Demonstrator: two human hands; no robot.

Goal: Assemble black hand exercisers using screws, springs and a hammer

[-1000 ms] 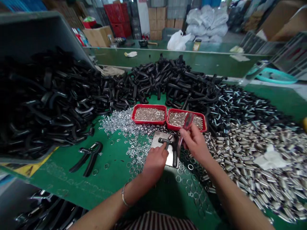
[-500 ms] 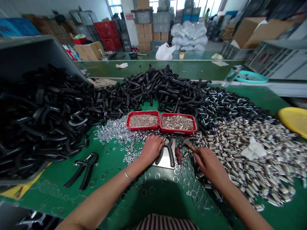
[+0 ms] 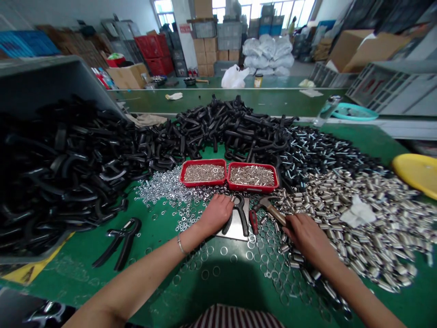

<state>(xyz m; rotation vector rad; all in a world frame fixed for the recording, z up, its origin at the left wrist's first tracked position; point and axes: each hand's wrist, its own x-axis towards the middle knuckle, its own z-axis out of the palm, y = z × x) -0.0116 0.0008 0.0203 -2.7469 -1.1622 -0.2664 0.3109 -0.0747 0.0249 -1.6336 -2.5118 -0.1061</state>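
My left hand (image 3: 216, 213) rests closed on a black hand-grip part (image 3: 239, 216) that lies on a small metal plate (image 3: 237, 230) on the green table. My right hand (image 3: 307, 234) is wrapped round the wooden handle of a small hammer (image 3: 268, 207), whose metal head points left toward the plate. A red-handled tool (image 3: 253, 222) lies between the plate and the hammer. Just beyond stand two red trays (image 3: 204, 182) (image 3: 253, 186) filled with small metal parts.
A big heap of black plastic handles (image 3: 85, 159) fills the left and back. Loose washers (image 3: 164, 187) and rings lie about the plate. Silver cylinders (image 3: 368, 218) cover the right side. One assembled black gripper (image 3: 119, 241) lies at left. A yellow dish (image 3: 418, 173) sits at far right.
My right hand put the red-handled tool down beside the plate and took hold of the hammer. My left hand stayed on the black part. The view tilted up.
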